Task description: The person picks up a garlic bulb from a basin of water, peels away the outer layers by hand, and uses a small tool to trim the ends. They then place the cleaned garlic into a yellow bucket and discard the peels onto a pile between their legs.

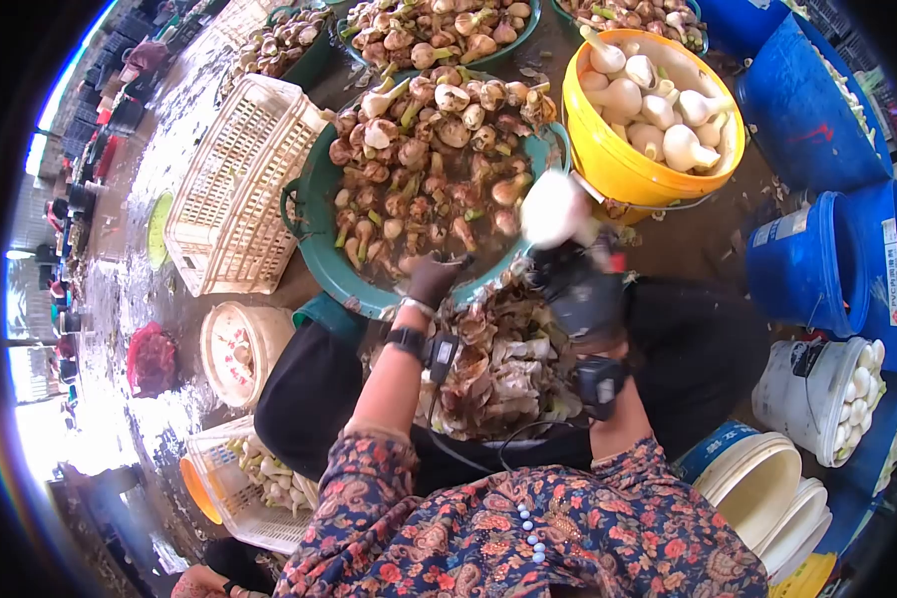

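My left hand [435, 280], in a dark glove, reaches over the near rim of a green tub [314, 249]. Its thumb stands apart from the fingers, close to unpeeled garlic bulbs [439, 194] lying in murky water; the fingertips are partly hidden. To the right, my right hand [576, 289], black-gloved and smeared by motion, grips a white peeled garlic bulb [555, 209] above the tub's right rim. Just beyond that bulb stands a yellow bucket [608, 164] holding peeled garlic bulbs [658, 110]. Below my hands, between my knees, lies a heap of garlic skins [508, 369].
White plastic crates [234, 189] stand left of the tub, near a round white bucket [237, 354]. More tubs of unpeeled garlic [434, 30] are at the back. Blue buckets [802, 264] and a white bucket of garlic [812, 399] line the right. A cable [468, 463] crosses my lap.
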The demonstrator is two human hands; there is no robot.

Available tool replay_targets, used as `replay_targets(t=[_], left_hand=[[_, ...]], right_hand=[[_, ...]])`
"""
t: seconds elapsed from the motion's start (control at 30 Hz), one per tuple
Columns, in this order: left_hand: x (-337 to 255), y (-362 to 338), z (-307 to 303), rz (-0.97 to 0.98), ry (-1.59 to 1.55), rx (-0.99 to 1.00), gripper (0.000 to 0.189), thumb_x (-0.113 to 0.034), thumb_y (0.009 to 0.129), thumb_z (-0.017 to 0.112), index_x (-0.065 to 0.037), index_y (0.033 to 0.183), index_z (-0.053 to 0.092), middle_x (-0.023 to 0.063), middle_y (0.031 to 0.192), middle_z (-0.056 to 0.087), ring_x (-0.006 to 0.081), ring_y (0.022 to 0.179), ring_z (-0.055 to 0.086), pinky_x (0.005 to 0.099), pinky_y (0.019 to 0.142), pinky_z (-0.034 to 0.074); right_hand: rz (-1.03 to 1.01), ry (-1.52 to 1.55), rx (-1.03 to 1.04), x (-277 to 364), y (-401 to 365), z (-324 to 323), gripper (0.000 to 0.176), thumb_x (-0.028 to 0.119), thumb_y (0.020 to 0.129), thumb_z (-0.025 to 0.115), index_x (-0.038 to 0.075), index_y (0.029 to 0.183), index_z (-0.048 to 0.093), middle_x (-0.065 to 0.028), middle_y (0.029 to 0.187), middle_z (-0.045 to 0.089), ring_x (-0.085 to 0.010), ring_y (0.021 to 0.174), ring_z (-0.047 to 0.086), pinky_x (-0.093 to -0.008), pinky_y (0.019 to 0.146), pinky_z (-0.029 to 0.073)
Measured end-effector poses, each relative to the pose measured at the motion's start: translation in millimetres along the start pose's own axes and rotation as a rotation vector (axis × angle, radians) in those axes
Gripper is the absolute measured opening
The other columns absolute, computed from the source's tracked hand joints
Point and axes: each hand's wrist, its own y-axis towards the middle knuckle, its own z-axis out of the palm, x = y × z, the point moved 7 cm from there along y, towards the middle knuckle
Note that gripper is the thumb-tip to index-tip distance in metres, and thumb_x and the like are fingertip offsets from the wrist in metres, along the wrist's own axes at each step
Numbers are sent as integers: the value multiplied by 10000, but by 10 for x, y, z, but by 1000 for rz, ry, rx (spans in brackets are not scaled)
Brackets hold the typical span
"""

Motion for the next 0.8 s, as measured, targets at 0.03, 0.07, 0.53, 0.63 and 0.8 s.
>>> replay_targets(t=[0.03,0.07,0.53,0.63,0.8], left_hand=[[69,216,54,-36,75,-89,354,-350,788,689,-2,727,665,35,589,577,140,524,509,314,500,387],[389,588,250,-111,51,-23,334,-395,787,672,-63,821,682,95,637,612,174,542,554,321,518,415],[-971,-633,54,332,50,425,549,-300,705,766,-12,1136,584,113,967,655,130,892,592,287,796,475],[-1248,-978,-142,719,21,129,582,-237,704,775,-2,1182,542,118,1040,638,168,938,595,301,874,454],[-1011,-1182,-59,470,-161,178,430,-173,737,723,21,1096,589,106,962,657,158,897,611,284,825,472]], right_hand=[[9,104,82,151,9,152,555,530,910,394,58,1170,524,-119,1080,599,-240,939,597,-383,737,511],[6,98,82,167,55,113,555,530,910,394,58,1170,524,-119,1080,599,-240,939,597,-383,737,511],[151,-759,-319,-709,222,-930,448,315,867,612,7,1182,529,-35,929,578,-106,843,538,-247,722,469],[275,-439,-245,-855,78,-748,414,335,872,593,17,1137,563,-38,930,593,-114,834,549,-268,716,477],[220,-608,-164,-899,35,-866,365,355,924,504,40,1084,594,-55,915,627,-140,851,582,-308,755,479]])
